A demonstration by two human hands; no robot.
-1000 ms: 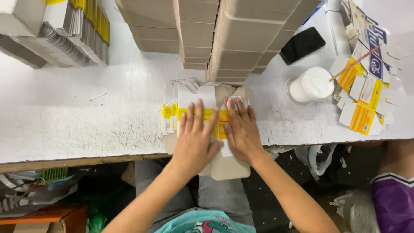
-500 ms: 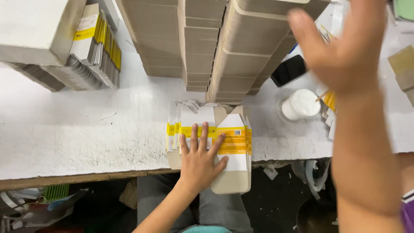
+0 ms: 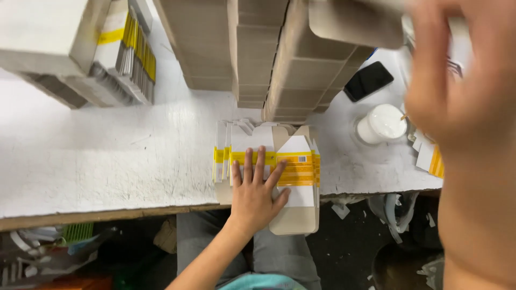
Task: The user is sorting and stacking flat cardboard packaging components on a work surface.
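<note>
Here the left hand (image 3: 257,190) lies flat, fingers spread, pressing down on a fanned pile of flat carton blanks (image 3: 269,172) on the white counter (image 3: 107,161). It grips nothing; it only holds the pile still. The pile sits right under this hand and runs out past it on both sides. Each blank is long from the near edge of the counter to the far side, and its pointed flap points away from the person. The yellow bands run across, side to side.

The right hand (image 3: 457,91) is raised high and blurred, well apart from the pile. It seems to hold a brown flat carton piece (image 3: 357,21) at the fingertips, but I cannot tell for sure. The left hand is much nearer the pile.
</note>
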